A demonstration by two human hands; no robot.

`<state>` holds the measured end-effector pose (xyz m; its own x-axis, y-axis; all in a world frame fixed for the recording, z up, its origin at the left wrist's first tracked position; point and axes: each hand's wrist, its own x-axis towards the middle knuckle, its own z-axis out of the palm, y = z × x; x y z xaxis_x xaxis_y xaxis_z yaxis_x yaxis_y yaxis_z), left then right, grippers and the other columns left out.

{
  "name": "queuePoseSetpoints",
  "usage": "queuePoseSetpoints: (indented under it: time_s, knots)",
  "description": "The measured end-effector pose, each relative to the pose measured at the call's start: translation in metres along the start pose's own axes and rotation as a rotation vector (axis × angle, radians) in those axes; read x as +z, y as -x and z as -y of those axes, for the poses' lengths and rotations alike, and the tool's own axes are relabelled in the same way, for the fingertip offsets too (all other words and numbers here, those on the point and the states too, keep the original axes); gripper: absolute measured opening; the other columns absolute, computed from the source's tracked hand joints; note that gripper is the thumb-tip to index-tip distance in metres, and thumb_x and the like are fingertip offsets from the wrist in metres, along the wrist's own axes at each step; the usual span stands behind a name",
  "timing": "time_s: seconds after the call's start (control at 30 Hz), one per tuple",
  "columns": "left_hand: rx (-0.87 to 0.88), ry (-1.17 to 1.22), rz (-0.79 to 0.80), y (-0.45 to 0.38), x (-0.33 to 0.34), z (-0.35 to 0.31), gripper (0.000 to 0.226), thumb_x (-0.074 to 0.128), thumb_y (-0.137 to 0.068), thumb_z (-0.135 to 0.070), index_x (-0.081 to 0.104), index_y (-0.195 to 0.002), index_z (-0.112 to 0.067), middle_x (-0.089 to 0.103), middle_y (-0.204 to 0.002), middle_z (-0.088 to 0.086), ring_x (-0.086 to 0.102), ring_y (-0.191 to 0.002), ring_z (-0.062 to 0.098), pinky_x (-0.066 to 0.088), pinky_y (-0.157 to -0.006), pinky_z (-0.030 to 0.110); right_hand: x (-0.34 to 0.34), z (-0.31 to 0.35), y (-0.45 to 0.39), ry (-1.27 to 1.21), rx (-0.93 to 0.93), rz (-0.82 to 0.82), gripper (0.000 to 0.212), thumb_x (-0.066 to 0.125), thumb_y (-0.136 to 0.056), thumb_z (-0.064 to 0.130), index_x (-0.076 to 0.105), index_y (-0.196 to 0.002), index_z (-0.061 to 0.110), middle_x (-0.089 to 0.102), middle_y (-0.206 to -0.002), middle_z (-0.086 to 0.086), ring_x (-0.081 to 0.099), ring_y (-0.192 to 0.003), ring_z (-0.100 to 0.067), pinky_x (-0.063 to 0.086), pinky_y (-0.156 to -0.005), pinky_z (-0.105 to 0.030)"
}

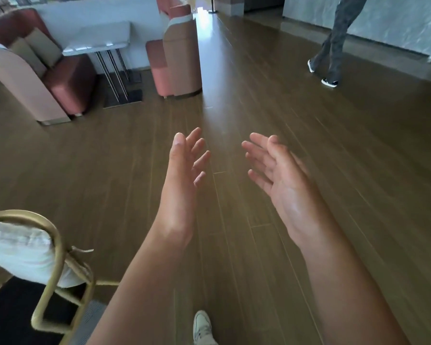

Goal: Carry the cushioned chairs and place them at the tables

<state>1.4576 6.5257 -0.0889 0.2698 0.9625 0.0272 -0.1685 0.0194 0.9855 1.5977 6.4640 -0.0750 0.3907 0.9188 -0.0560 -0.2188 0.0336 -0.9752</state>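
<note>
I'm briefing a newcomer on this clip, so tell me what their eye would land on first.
First, the two bare hands, left hand and right hand, held open and empty over the wooden floor at centre. Next, the gold-framed cushioned chair at lower left, untouched. Then the pink booth seats around a white table at upper left, and a person walking at upper right.

At lower left the cushioned chair (35,257) is cut by the frame's edge, and at upper right a walking person (334,43) shows only legs.

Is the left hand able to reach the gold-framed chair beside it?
Probably yes: the left hand is open and holds nothing, and nothing stands between it and the chair at lower left.
</note>
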Motion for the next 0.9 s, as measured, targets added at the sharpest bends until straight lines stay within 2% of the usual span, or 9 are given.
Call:
queuePoseSetpoints:
  time_s: [0.07, 0.17, 0.27, 0.4, 0.53, 0.67, 0.8, 0.9]
  knots:
    - [-0.01, 0.002, 0.013, -0.031, -0.011, 0.001, 0.067, 0.029, -0.09, -0.07, 0.053, -0.143, -0.038, 0.059, -0.142, -0.016, 0.06, -0.124, 0.0, 0.033, -0.118, 0.045, 0.015, 0.0, -0.028, 0.002, 0.005, -0.017, 0.076, 0.055, -0.068, 0.065, 0.06, -0.133, 0.026, 0.069, -0.126, 0.011, 0.059, -0.123, -0.004, 0.042, -0.113, -0.039]
    - [-0.016, 0.01, 0.047, -0.078, -0.025, -0.002, 0.067, 0.028, -0.09, -0.07, 0.053, -0.143, -0.038, 0.059, -0.142, -0.016, 0.059, -0.124, 0.0, 0.032, -0.118, 0.046, 0.037, 0.001, -0.068, 0.02, -0.007, -0.029, 0.061, 0.059, -0.083, 0.065, 0.061, -0.132, 0.028, 0.068, -0.127, 0.012, 0.058, -0.124, -0.002, 0.042, -0.112, -0.037]
    - [-0.02, 0.018, 0.074, -0.12, -0.037, -0.007, 0.068, 0.029, -0.088, -0.07, 0.053, -0.144, -0.038, 0.058, -0.143, -0.016, 0.059, -0.124, 0.0, 0.032, -0.119, 0.045, 0.056, 0.0, -0.105, 0.028, -0.031, -0.061, 0.055, 0.051, -0.084, 0.057, 0.062, -0.13, 0.028, 0.069, -0.126, 0.012, 0.059, -0.123, -0.002, 0.043, -0.112, -0.037]
    - [-0.015, 0.031, 0.08, -0.166, -0.058, -0.007, 0.068, 0.029, -0.089, -0.07, 0.053, -0.144, -0.037, 0.058, -0.143, -0.014, 0.06, -0.124, 0.001, 0.032, -0.118, 0.044, 0.077, -0.005, -0.146, 0.046, -0.036, -0.071, 0.055, 0.05, -0.082, 0.058, 0.063, -0.127, 0.03, 0.069, -0.125, 0.014, 0.059, -0.121, -0.001, 0.044, -0.11, -0.036]
    - [-0.034, 0.041, 0.062, -0.201, -0.077, 0.001, 0.068, 0.029, -0.09, -0.069, 0.053, -0.144, -0.037, 0.059, -0.142, -0.015, 0.06, -0.125, 0.002, 0.032, -0.118, 0.044, 0.091, -0.011, -0.18, 0.08, -0.008, -0.064, 0.041, 0.049, -0.098, 0.05, 0.062, -0.131, 0.029, 0.068, -0.127, 0.013, 0.058, -0.123, -0.002, 0.043, -0.112, -0.037]
    - [-0.063, 0.025, 0.047, -0.241, -0.087, 0.013, 0.068, 0.029, -0.09, -0.07, 0.053, -0.144, -0.037, 0.059, -0.143, -0.015, 0.059, -0.126, 0.002, 0.033, -0.118, 0.046, 0.1, -0.02, -0.227, 0.093, 0.015, -0.049, 0.04, 0.046, -0.101, 0.045, 0.06, -0.134, 0.027, 0.067, -0.129, 0.012, 0.057, -0.125, -0.002, 0.042, -0.113, -0.037]
    - [-0.061, 0.015, 0.001, -0.293, -0.087, 0.022, 0.068, 0.029, -0.09, -0.069, 0.052, -0.144, -0.036, 0.059, -0.143, -0.014, 0.059, -0.125, 0.003, 0.034, -0.117, 0.046, 0.104, -0.03, -0.289, 0.094, 0.016, 0.01, 0.043, 0.047, -0.1, 0.049, 0.059, -0.136, 0.027, 0.066, -0.131, 0.013, 0.056, -0.126, -0.001, 0.041, -0.114, -0.037]
    - [-0.029, 0.011, -0.058, -0.335, -0.081, 0.018, 0.068, 0.03, -0.089, -0.069, 0.053, -0.144, -0.035, 0.059, -0.143, -0.013, 0.06, -0.125, 0.004, 0.035, -0.117, 0.046, 0.108, -0.026, -0.342, 0.077, 0.007, 0.066, 0.057, 0.048, -0.088, 0.058, 0.059, -0.135, 0.029, 0.065, -0.131, 0.014, 0.056, -0.126, -0.001, 0.041, -0.114, -0.037]
